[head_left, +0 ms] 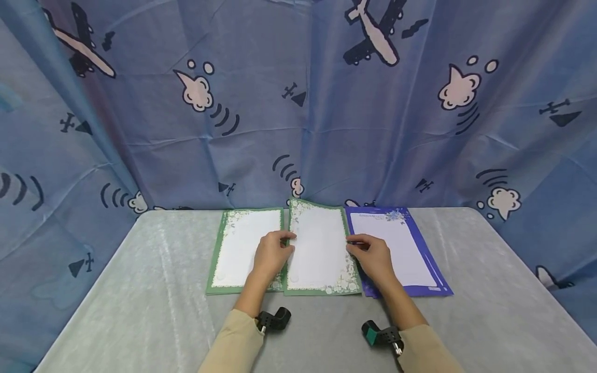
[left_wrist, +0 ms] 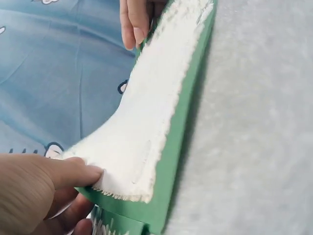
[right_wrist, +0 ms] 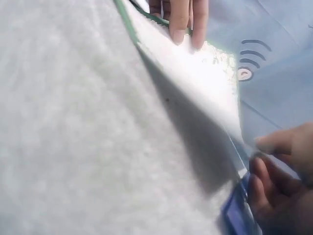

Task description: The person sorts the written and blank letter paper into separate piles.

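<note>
Between both hands is a sheet of paper (head_left: 319,248) with a green border and white flowers. My left hand (head_left: 272,254) pinches its left edge, thumb on top in the left wrist view. On the opposite edge, my right hand (head_left: 371,256) pinches the sheet between thumb and fingers. The sheet bows, and in the right wrist view its near edge stands off the table above a shadow. A similar green-bordered sheet (head_left: 247,248) lies to the left, partly under my left hand. Purple-bordered sheets (head_left: 396,243) lie to the right, overlapped by my right hand.
A grey cloth-covered table (head_left: 154,290) carries the papers near its far edge. Behind it hangs a blue curtain (head_left: 261,114) printed with planes and clouds. Black wrist cameras (head_left: 275,319) are strapped at both sleeves.
</note>
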### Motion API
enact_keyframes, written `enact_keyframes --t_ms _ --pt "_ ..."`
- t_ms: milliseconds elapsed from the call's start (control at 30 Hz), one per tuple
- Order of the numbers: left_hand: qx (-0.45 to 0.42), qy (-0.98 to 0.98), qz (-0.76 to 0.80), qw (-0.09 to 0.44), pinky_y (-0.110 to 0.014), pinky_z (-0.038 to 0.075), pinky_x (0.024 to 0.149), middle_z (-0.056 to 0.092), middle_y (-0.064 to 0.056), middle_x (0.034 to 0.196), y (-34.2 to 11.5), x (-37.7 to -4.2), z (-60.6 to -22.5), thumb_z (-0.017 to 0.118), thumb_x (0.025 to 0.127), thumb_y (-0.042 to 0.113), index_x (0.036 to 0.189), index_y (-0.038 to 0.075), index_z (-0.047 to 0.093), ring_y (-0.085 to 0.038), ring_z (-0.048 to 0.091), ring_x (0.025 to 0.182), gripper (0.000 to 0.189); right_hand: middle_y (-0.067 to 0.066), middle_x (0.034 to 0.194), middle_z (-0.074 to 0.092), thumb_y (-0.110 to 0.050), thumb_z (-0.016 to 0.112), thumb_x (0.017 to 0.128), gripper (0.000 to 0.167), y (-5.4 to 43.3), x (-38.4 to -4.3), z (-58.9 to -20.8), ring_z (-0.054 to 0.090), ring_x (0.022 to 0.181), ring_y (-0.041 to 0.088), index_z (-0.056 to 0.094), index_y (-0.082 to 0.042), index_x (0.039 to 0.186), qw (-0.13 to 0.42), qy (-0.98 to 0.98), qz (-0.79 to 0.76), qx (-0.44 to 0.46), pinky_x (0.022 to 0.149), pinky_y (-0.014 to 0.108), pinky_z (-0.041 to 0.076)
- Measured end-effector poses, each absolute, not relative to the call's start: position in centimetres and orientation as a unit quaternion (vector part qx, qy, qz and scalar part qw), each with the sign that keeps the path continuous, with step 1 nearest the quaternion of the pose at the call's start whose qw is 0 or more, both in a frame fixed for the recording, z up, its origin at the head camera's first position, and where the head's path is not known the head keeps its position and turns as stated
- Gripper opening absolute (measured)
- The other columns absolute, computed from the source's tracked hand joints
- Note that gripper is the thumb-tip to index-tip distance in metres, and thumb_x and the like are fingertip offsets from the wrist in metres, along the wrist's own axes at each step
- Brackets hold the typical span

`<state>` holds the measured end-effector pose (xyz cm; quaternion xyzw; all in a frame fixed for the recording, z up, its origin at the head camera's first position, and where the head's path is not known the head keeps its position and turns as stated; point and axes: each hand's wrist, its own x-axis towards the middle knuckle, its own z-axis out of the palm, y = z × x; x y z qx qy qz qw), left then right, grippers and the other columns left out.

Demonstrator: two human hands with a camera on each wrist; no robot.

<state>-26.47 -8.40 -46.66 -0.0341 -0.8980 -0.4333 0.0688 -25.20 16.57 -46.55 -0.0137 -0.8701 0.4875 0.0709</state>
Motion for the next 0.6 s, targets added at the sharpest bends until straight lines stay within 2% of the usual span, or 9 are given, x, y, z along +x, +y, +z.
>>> enact_keyframes --t_ms 200,333,500,600 --pt "-0.042 -0.864 -0.5 0.051 -0.028 0.052 0.067 0.073 -0.01 0.103 -8.9 -26.6 -46.3 0.074 0.088 0.005 0.111 0.01 0.077 -0.015 0.064 0.08 0.024 0.018 0.114 0.072 -0.013 0.067 0.096 0.024 16.8 -25.4 -46.2 0.059 0.087 0.007 0.074 -0.002 0.117 0.046 -0.846 0.531 -0.027 0.073 0.016 0.05" --pt "-0.037 -0.837 -0.545 0.035 -0.029 0.053 0.073 0.07 -0.012 0.105 -9.2 -26.7 -46.0 0.074 0.088 0.005 0.112 0.009 0.077 -0.016 0.064 0.086 0.024 0.017 0.12 0.07 -0.015 0.067 0.097 0.029 17.3 -25.4 -45.8 0.059 0.089 0.003 0.072 -0.002 0.123 0.029 -0.828 0.559 -0.02 0.075 0.015 0.051" --pt "-0.029 -0.812 -0.583 0.012 -0.027 0.051 0.08 0.07 -0.01 0.113 -9.7 -26.6 -45.4 0.075 0.09 0.009 0.116 0.011 0.076 -0.016 0.06 0.097 0.026 0.004 0.116 0.069 -0.018 0.067 0.098 0.036 18.0 -25.2 -45.3 0.061 0.091 -0.001 0.067 -0.002 0.131 0.004 -0.796 0.605 -0.012 0.078 0.016 0.053" --pt "-0.031 -0.795 -0.606 0.007 -0.025 0.05 0.079 0.069 -0.009 0.114 -9.9 -26.6 -45.0 0.075 0.09 0.009 0.118 0.011 0.076 -0.013 0.058 0.097 0.028 -0.002 0.118 0.066 -0.022 0.066 0.099 0.04 18.4 -25.1 -44.9 0.061 0.093 -0.001 0.063 -0.004 0.136 -0.01 -0.789 0.614 -0.006 0.08 0.017 0.053"
